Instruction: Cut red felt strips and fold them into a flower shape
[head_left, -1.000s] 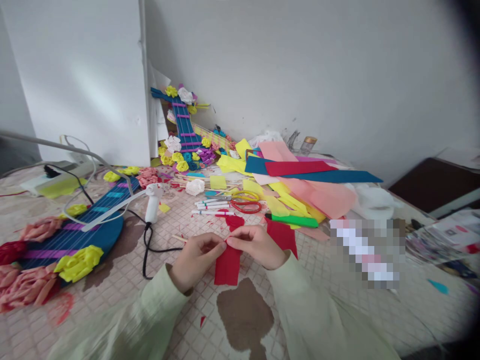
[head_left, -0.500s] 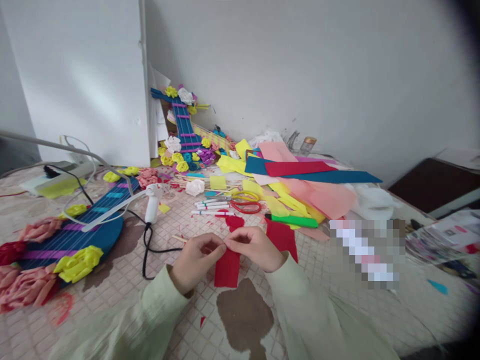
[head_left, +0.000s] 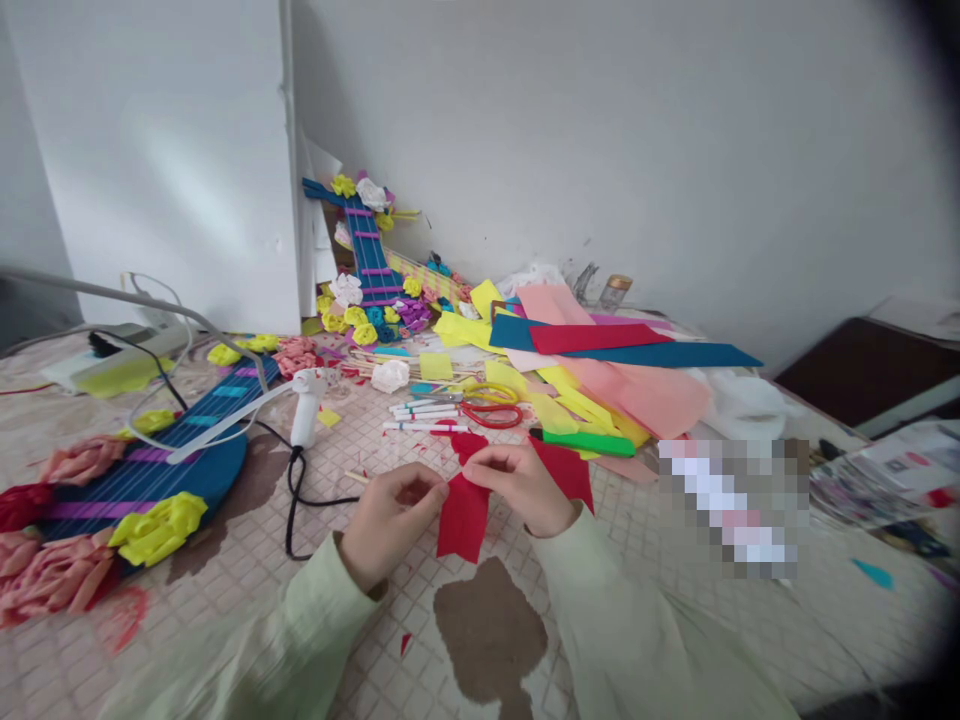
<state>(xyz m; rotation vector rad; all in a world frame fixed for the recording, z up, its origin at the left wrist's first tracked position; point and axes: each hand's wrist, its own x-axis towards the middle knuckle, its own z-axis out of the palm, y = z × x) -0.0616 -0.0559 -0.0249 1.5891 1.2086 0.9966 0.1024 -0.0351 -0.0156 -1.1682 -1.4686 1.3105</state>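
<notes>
Tilted upward, limp rectangular red paper strip (head_left: 463, 518) hangs pinched.

Our left grip (head_left: 386, 520) and our right grip (head_left: 525, 488) pinch together the top edge of a red paper strip (head_left: 463, 522), which hangs tilted over the tiled surface (head_left: 247, 570). Just behind lie red scissors (head_left: 491, 412) and some markers (head_left: 424, 410); a white glue gun (head_left: 304, 418) stands to the left.
</notes>
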